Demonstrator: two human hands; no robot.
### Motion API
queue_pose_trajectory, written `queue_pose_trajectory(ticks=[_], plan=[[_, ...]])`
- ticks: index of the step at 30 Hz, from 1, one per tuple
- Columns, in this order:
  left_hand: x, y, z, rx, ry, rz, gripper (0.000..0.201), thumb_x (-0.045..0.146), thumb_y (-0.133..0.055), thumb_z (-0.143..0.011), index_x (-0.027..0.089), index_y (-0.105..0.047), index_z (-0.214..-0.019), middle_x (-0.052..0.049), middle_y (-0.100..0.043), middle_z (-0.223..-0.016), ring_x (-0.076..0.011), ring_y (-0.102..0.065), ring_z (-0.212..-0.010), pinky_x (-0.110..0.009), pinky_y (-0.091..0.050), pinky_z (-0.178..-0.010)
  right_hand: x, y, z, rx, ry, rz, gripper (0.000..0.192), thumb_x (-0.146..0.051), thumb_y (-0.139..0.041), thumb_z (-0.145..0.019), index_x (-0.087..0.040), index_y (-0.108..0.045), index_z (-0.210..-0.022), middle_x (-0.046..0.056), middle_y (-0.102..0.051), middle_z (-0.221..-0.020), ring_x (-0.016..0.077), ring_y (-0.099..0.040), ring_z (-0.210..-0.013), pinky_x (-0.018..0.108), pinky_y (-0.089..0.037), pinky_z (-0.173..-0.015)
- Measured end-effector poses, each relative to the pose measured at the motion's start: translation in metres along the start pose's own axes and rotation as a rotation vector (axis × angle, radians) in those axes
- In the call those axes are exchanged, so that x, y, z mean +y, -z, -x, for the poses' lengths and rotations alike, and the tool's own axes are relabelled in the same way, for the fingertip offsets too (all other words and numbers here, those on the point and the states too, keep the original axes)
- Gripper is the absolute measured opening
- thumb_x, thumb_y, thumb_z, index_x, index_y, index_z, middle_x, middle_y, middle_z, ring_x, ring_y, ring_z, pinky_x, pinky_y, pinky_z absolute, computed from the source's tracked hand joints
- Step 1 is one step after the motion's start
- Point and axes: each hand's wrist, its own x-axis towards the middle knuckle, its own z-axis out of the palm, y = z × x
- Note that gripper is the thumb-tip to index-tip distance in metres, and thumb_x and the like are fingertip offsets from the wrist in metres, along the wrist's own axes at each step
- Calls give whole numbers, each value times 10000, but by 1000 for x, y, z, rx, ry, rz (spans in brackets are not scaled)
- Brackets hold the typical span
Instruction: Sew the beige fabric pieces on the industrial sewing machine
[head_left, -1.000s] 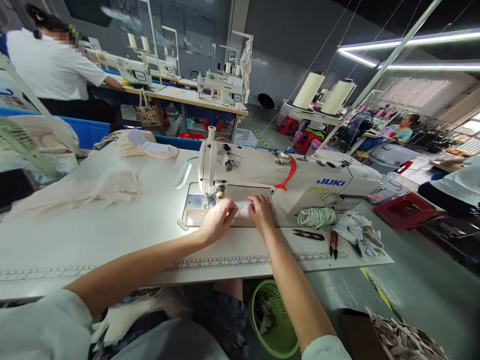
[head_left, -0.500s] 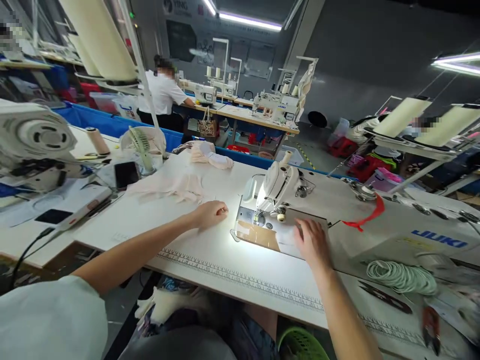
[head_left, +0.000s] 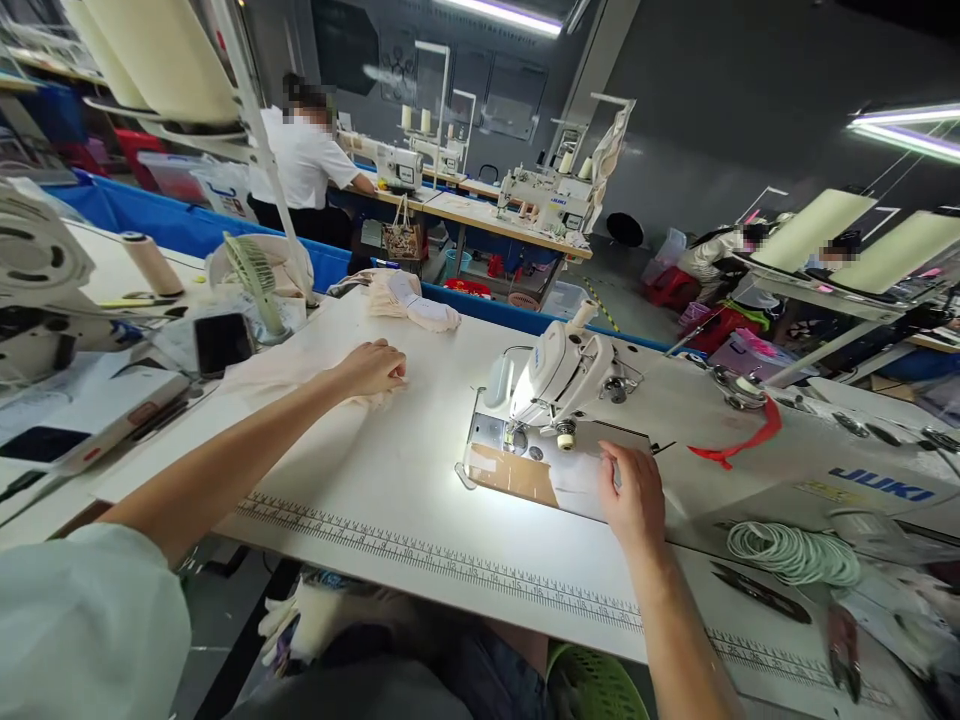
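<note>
My left hand [head_left: 373,368] reaches far left across the white table [head_left: 405,470] and rests with curled fingers on a pale pink fabric piece [head_left: 300,375]. My right hand [head_left: 635,495] lies flat on a small white cloth piece [head_left: 581,478] on the bed of the white sewing machine [head_left: 675,420], just right of the lit needle area [head_left: 517,440]. Whether the left fingers pinch the fabric cannot be told.
A second heap of pale fabric [head_left: 409,298] lies farther back. A small fan [head_left: 251,275] and a phone [head_left: 223,343] stand at the left. Coiled white cord [head_left: 795,553] and snips [head_left: 844,650] lie at the right. A person in a white shirt [head_left: 304,165] works at a distant table.
My left hand left the cloth at the needle and travelled left and back onto the pink fabric. My right hand stayed on the white piece. The view swung left.
</note>
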Motion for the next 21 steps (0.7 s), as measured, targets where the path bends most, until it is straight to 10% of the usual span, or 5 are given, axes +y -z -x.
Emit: queue_pose_trajectory(ticks=[8,12,21], plan=[[1,5,12,77,11,98,183,289,-538,-814,198,-696,-797,-85,-756,-883,-264,-646,-938,-333,-477,-844,-18,7,-1,-55,-65,-51,278,-230,-416,-989,-218,-676,-1088,97,-715,-896,254,-645,-870,409,-485,-840],[12,18,23,126,-47,344,303,438,-502,-868,197,-683,-839,-61,-736,-908,-210,-649,-884,-271,-478,-770,-60,19,-5,-315,-6,-266,311,-256,-418,-1015,-229,-680,-1181,82,-717,-1030,226,-652,-938,359,-492,-839],[98,34,18,-304,-349,557,224,359,-523,-863,200,-661,-788,16,-680,-649,-125,-588,-597,-231,-388,-600,-120,16,-23,-573,263,-123,328,-344,-423,-1044,-230,-686,-1201,72,-589,-932,210,-475,-788,343,-364,-726]])
